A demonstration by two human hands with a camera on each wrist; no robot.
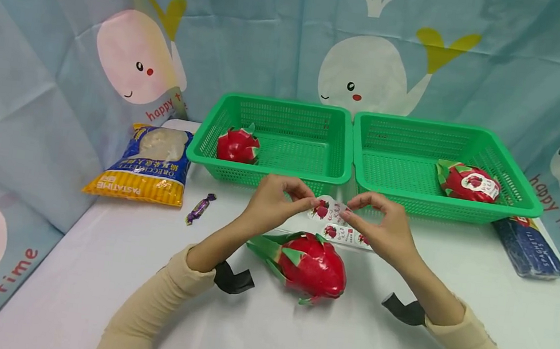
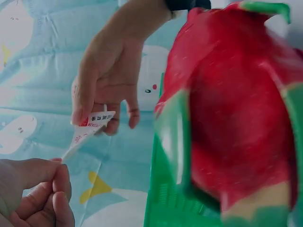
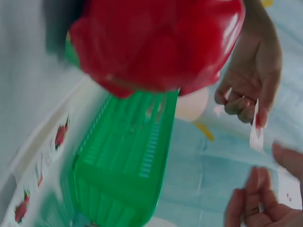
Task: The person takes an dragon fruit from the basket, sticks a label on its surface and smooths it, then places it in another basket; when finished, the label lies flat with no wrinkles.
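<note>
A white sticker printed with red dragon fruit hangs between my hands. My left hand pinches its left end between thumb and fingers. The right hand has its fingertips right at the other end; in the right wrist view its thumb and fingers stand apart. Below the hands, a red dragon fruit with green leaf tips lies on its side on the white table. Just behind it, a strip of the same stickers lies flat, partly covered by the right hand.
Two green baskets stand at the back. The left basket holds one dragon fruit; the right basket holds another with a sticker. A pasta bag and purple-wrapped candy lie left, a spaghetti pack right.
</note>
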